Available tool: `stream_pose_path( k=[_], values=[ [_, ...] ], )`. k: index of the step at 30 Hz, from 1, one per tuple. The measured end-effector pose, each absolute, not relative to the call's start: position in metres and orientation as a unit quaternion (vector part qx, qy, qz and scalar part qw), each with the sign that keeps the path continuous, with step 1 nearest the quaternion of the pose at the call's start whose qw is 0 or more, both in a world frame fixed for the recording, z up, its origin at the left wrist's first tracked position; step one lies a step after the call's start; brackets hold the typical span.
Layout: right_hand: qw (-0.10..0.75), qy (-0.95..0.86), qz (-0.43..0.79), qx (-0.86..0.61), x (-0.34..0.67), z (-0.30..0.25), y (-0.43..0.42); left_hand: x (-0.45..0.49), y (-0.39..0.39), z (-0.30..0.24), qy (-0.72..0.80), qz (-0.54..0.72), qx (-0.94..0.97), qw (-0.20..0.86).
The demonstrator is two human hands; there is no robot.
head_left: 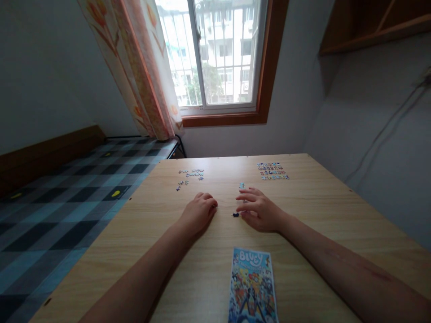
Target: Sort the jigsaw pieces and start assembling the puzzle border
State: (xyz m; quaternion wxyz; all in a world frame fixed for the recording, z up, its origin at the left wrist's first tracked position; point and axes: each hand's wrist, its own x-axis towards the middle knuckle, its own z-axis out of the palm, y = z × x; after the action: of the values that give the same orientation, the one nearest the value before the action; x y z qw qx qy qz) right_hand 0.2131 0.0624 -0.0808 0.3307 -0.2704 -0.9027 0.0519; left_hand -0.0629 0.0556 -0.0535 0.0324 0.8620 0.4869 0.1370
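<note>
My left hand (pixel 199 210) rests on the wooden table with its fingers curled in and their tips pressed together. What it holds, if anything, is hidden. Across a small gap, my right hand (pixel 261 210) is palm down with its fingers spread. A dark jigsaw piece (pixel 235 215) lies at the tip of its thumb, and a light-blue jigsaw piece (pixel 241 185) lies just beyond its fingers. Other pieces are partly covered by that hand. Closer to me lies a colourful picture card (pixel 253 287) lettered "Bluey".
Loose and joined jigsaw pieces (pixel 194 174) lie at the table's far left. Several rows of pieces (pixel 272 171) stand at the far right. A checked bed (pixel 84 197) borders the left table edge, and a window (pixel 222 54) is behind. A wall shelf (pixel 377 38) hangs upper right.
</note>
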Motion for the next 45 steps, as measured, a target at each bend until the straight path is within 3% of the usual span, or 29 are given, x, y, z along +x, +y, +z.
stream_pose_path(
  k=[12,45],
  values=[
    [0.322,-0.914,0.053,-0.241,0.21,-0.082,0.061,-0.059,0.056,-0.063,0.486,0.193,0.843,0.123],
    [0.319,-0.914,0.069,-0.242,0.209,-0.084,0.063,-0.024,0.043,-0.071,0.473,0.246,0.84,0.103]
  ],
)
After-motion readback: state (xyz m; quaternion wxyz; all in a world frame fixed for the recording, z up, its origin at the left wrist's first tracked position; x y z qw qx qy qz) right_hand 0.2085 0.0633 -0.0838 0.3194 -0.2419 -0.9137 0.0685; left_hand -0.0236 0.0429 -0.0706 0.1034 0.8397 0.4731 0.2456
